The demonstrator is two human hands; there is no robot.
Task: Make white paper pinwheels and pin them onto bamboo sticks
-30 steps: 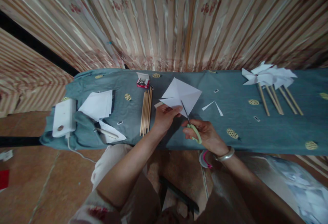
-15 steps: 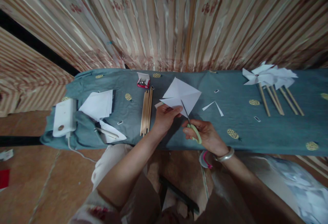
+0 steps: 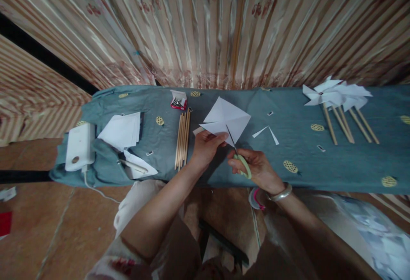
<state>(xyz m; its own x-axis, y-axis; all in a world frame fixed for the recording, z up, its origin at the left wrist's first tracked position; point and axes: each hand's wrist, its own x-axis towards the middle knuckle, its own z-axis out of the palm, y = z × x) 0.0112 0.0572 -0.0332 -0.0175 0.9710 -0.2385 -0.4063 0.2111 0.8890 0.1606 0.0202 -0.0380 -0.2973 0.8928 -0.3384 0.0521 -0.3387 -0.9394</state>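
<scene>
My left hand [image 3: 206, 145] pinches the lower left part of a white square sheet of paper [image 3: 229, 115], which is held above the cloth with a corner upward. A slit runs in from the paper's left side. In my right hand [image 3: 254, 167] are scissors [image 3: 243, 165] with pale green handles. Their blades lie along the paper's lower part, pointing at its middle, and look nearly closed. Two thin white paper strips [image 3: 270, 134] rest on the cloth right of the sheet. Left of my left hand lies a row of wooden sticks [image 3: 182, 139].
A small red box of metal pins [image 3: 178, 100] stands behind the sticks. At left are a stack of white paper [image 3: 123, 130], a folded paper with a pen-like tool [image 3: 137, 167], and a white corded device [image 3: 80, 147]. Paper pinwheels [image 3: 339, 94] on sticks lie at right.
</scene>
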